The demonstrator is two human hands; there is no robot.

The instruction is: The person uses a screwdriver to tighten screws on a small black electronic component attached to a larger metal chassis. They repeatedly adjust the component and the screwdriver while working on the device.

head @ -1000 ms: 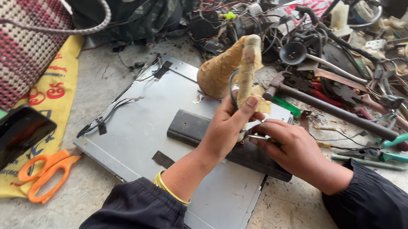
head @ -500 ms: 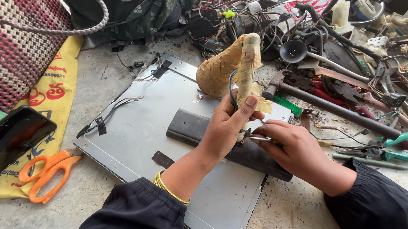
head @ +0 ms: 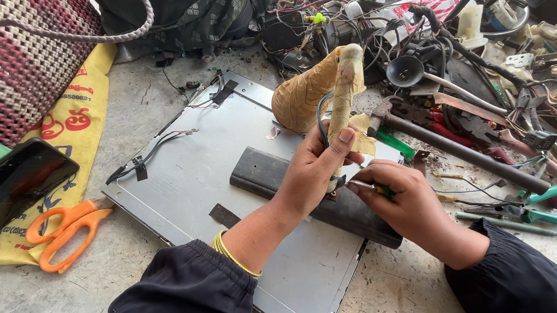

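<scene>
at frame centre the left hand (head: 315,167) is closed round an upright tape-wrapped part (head: 345,96), while the right hand (head: 407,200) pinches a small screwdriver (head: 367,186) at its base. the tip could slip off and jab the left fingers.

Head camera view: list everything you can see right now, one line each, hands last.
Metal panel: one, grey, centre of the floor.
Dark bar: one, black, lying on the panel.
Taped part: one, tan, upright over the bar.
Scissors: one, orange, left of the panel.
Phone: one, black, on the yellow bag.
Woven basket: one, red and white, top left.
Pliers: one, teal handles, right.
Hammer: one, dark, right.
Left hand: grip on the taped part.
Right hand: grip on a screwdriver.
</scene>
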